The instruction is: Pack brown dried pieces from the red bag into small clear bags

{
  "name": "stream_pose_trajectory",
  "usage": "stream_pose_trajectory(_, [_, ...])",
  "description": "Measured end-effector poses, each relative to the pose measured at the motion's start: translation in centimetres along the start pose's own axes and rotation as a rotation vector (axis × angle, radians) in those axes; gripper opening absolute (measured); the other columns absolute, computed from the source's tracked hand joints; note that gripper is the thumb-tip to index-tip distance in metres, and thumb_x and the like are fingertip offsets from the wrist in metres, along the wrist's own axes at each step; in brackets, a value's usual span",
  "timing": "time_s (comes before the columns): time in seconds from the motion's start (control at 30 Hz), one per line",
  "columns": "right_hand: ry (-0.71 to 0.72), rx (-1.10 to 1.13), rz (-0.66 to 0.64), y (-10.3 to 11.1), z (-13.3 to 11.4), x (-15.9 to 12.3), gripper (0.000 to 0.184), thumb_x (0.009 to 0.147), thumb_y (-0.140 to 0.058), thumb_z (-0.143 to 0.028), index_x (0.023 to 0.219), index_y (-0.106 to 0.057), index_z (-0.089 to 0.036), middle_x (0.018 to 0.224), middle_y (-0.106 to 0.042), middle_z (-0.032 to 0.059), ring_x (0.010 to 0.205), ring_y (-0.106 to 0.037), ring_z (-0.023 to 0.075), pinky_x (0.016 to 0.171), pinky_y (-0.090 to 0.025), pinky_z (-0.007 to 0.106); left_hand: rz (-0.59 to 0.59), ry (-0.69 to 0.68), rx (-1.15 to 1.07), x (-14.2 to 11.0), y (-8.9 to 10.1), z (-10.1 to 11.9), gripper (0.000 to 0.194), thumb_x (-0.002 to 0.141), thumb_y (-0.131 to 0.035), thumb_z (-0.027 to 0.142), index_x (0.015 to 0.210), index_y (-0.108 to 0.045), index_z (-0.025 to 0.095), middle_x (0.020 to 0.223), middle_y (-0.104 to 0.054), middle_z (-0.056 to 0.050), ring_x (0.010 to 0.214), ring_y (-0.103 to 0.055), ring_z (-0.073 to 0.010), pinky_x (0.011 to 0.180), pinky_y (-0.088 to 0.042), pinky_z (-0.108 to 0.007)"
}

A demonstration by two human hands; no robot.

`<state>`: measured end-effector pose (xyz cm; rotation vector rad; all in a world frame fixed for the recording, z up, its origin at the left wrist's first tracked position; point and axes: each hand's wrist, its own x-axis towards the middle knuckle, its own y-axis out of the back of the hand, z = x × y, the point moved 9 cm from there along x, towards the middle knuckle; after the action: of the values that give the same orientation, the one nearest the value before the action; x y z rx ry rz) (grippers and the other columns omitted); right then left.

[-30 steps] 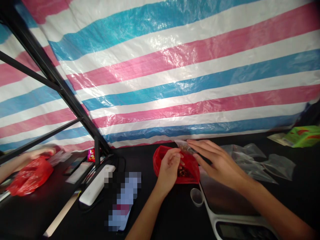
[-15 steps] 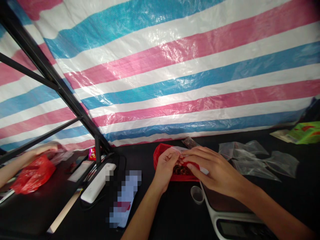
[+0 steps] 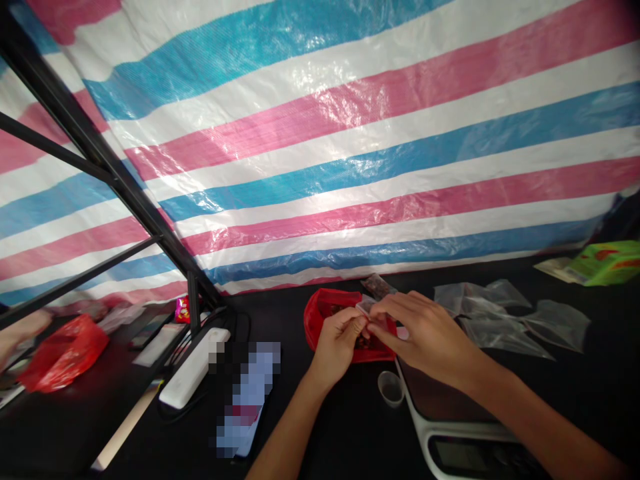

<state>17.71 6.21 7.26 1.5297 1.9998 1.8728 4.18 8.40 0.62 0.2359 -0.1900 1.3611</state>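
My left hand (image 3: 338,341) and my right hand (image 3: 423,329) meet over a red plastic bag (image 3: 323,313) holding dark bits, on a black table. Both pinch a small clear bag (image 3: 367,307) between thumb and fingers, just above the red bag's mouth. A second small clear packet (image 3: 377,285) with dark contents lies just behind the hands. A small clear cup (image 3: 391,388) stands in front of the red bag, beside a digital scale (image 3: 450,417) under my right forearm.
Several empty clear bags (image 3: 505,315) lie to the right, with a green packet (image 3: 603,263) beyond. A white power strip (image 3: 193,367) and a phone sit at left by a black frame post (image 3: 194,303). Another red bag (image 3: 63,350) lies far left. A striped tarp hangs behind.
My right hand has drawn in from flat and extended to a pinch against my left fingers on the small clear bag. The other person's arm at far left has pulled back.
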Motion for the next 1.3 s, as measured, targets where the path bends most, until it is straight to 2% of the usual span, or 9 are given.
stream_pose_trajectory(0.2, [-0.038, 0.003, -0.014, -0.3, 0.3, -0.1, 0.008, 0.098, -0.064, -0.021, 0.096, -0.068, -0.027, 0.092, -0.075, -0.0012, 0.086, -0.069, 0.0206, 0.083, -0.041, 0.036, -0.019, 0.029, 0.022, -0.2, -0.2, -0.7, 0.036, 0.097, -0.066, 0.048, 0.08, -0.069, 0.017, 0.072, -0.063, -0.001, 0.067, -0.057, -0.0146, 0.067, -0.044, -0.026])
stream_pose_trajectory(0.43, [-0.069, -0.001, 0.023, -0.1, -0.1, 0.0, 0.01, 0.092, -0.063, -0.018, 0.085, -0.065, -0.024, 0.081, -0.072, -0.0029, 0.072, -0.064, 0.017, 0.075, -0.039, 0.033, 0.017, -0.065, 0.133, -0.4, -0.7, 1.2, 0.035, 0.1, -0.061, 0.043, 0.077, -0.062, 0.017, 0.073, -0.06, -0.001, 0.067, -0.053, -0.013, 0.065, -0.041, -0.025])
stream_pose_trajectory(0.57, [-0.058, -0.072, 0.146, 0.7, -0.6, -0.1, 0.016, 0.089, -0.063, -0.017, 0.075, -0.058, -0.023, 0.072, -0.066, -0.0033, 0.063, -0.058, 0.0159, 0.07, -0.038, 0.032, 0.048, -0.078, 0.181, -0.7, -0.9, 1.7, 0.031, 0.101, -0.059, 0.038, 0.078, -0.059, 0.018, 0.076, -0.06, -0.001, 0.069, -0.053, -0.0133, 0.066, -0.042, -0.024])
stream_pose_trajectory(0.7, [-0.083, -0.128, 0.303, 1.9, -0.3, -0.5, 0.018, 0.088, -0.063, -0.018, 0.073, -0.055, -0.024, 0.065, -0.062, -0.0041, 0.058, -0.055, 0.0159, 0.068, -0.038, 0.032, 0.056, -0.095, 0.016, -0.5, -0.9, 1.4, 0.033, 0.098, -0.063, 0.04, 0.076, -0.053, 0.019, 0.083, -0.064, -0.002, 0.072, -0.056, -0.0132, 0.068, -0.046, -0.025])
stream_pose_trajectory(0.83, [-0.063, -0.073, 0.247, 1.6, -0.2, -0.4, 0.013, 0.098, -0.054, -0.023, 0.089, -0.063, -0.024, 0.084, -0.071, 0.0007, 0.075, -0.066, 0.0193, 0.075, -0.044, 0.033, 0.184, -0.054, -0.122, -0.1, 0.6, 0.5, 0.038, 0.094, -0.068, 0.042, 0.071, -0.048, 0.02, 0.071, -0.06, 0.002, 0.063, -0.053, -0.0103, 0.062, -0.045, -0.022])
stream_pose_trajectory(0.97, [-0.193, -0.049, 0.206, 1.5, 1.3, -0.4, 0.027, 0.105, -0.051, -0.037, 0.126, -0.064, -0.026, 0.107, -0.075, 0.0047, 0.091, -0.071, 0.0236, 0.08, -0.052, 0.035, 0.322, 0.021, -0.296, 0.3, 2.4, 0.0, 0.037, 0.093, -0.067, 0.051, 0.08, -0.062, 0.017, 0.078, -0.067, -0.001, 0.069, -0.062, -0.0134, 0.069, -0.053, -0.026])
stream_pose_trajectory(1.1, [-0.292, 0.191, 0.073, 0.1, 2.7, -0.3, 0.042, 0.108, -0.046, -0.043, 0.148, -0.054, -0.033, 0.113, -0.077, 0.0012, 0.087, -0.074, 0.0203, 0.081, -0.058, 0.034, 0.317, 0.035, -0.478, 0.6, 2.7, 0.6, 0.037, 0.093, -0.066, 0.051, 0.095, -0.072, 0.015, 0.095, -0.077, -0.008, 0.083, -0.072, -0.0203, 0.08, -0.059, -0.034])
stream_pose_trajectory(1.2, [-0.288, 0.407, 0.033, -0.7, 2.7, -0.3, 0.045, 0.108, -0.047, -0.045, 0.151, -0.053, -0.033, 0.123, -0.077, 0.0015, 0.092, -0.075, 0.0192, 0.087, -0.06, 0.033, 0.289, 0.065, -0.52, 0.6, 2.5, 0.7, 0.034, 0.09, -0.069, 0.047, 0.094, -0.074, 0.014, 0.1, -0.078, -0.01, 0.086, -0.074, -0.0211, 0.08, -0.06, -0.033])
stream_pose_trajectory(1.3, [-0.277, 0.49, 0.055, -1.0, 2.8, -0.3, 0.045, 0.107, -0.052, -0.045, 0.149, -0.057, -0.032, 0.136, -0.073, 0.0032, 0.106, -0.074, 0.0217, 0.094, -0.061, 0.035, 0.241, 0.103, -0.495, 0.7, 2.1, 0.0, 0.038, 0.091, -0.066, 0.049, 0.102, -0.073, 0.013, 0.102, -0.078, -0.012, 0.082, -0.073, -0.0201, 0.076, -0.059, -0.032])
